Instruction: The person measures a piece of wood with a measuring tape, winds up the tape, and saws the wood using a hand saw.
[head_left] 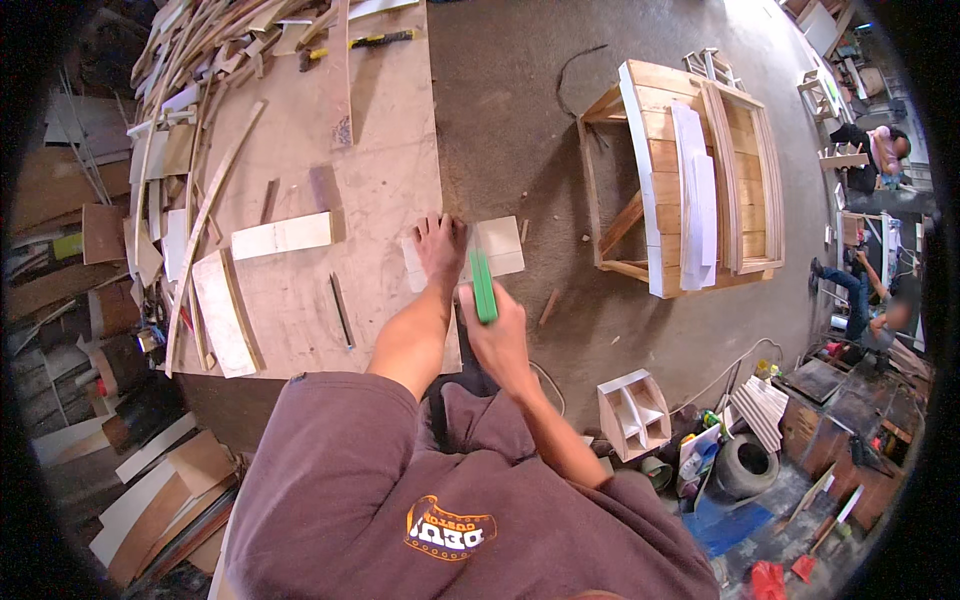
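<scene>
A pale wooden board [504,244] lies across the table's right edge, its right end jutting out over the floor. My left hand [440,245] holds the board down at the edge, fingertips reaching over its far side. In my right hand [497,335] is the green handle of a handsaw [483,286], fingers wrapped round it. The saw's thin blade points away from me and crosses the board just right of my left hand; motion smears it, so its teeth cannot be made out.
The plywood tabletop [385,190] carries loose boards [282,235], a dark thin stick [342,310], a yellow-and-black tool [365,42] and a heap of offcuts [215,60]. A wooden frame [655,180] stands right, with a small compartmented box [633,414] nearer. Two people work far right.
</scene>
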